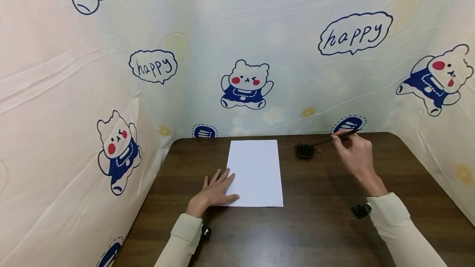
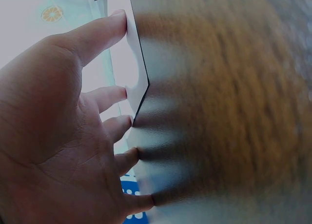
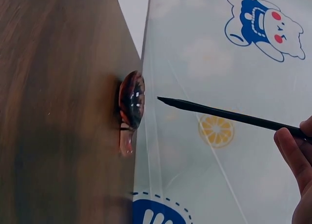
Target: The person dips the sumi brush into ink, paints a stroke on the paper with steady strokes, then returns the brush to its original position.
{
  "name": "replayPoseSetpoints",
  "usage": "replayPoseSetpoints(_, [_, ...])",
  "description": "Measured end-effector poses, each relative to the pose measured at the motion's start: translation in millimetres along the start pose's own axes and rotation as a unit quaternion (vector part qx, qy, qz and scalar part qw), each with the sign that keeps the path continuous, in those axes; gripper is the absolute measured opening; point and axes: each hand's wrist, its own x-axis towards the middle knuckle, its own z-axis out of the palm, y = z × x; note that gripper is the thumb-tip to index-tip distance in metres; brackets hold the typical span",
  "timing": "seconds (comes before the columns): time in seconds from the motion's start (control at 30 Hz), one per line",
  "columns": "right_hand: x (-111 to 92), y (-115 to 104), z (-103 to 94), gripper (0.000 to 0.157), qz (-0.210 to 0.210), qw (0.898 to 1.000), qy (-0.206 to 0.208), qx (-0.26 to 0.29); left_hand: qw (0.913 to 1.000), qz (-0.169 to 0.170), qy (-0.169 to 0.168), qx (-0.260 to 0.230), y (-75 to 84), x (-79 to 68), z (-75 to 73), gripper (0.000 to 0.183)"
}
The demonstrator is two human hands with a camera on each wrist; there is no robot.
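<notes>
A blank white sheet of paper (image 1: pixel 257 172) lies flat on the table. On its left edge rests my left hand (image 1: pixel 216 192), fingers spread, with the thumb near the lower corner. Off to the right, my right hand (image 1: pixel 355 155) is raised above the table and pinches a slim black ink brush (image 3: pixel 224 114) between thumb and fingers. The brush's dark, tapered tip points left, toward a small round dish (image 3: pixel 131 101). That dish is glossy, dark reddish-brown, with a short tab on one side. In the right wrist view a gap shows between tip and dish.
The brown wooden table (image 1: pixel 315 234) has rounded back corners. A pale printed curtain (image 1: pixel 289 94) with bears and "happy" bubbles stands close behind it and along both sides. Each wrist wears a small black camera.
</notes>
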Motion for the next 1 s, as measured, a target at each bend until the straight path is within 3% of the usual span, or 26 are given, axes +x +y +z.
replayPoseSetpoints(1.0, [16, -36, 33.4, 0.005, -0.029, 0.999, -0.004, 0.026, 1.0000, 0.001, -0.005, 0.006, -1.6, 0.1, -0.4, 0.090])
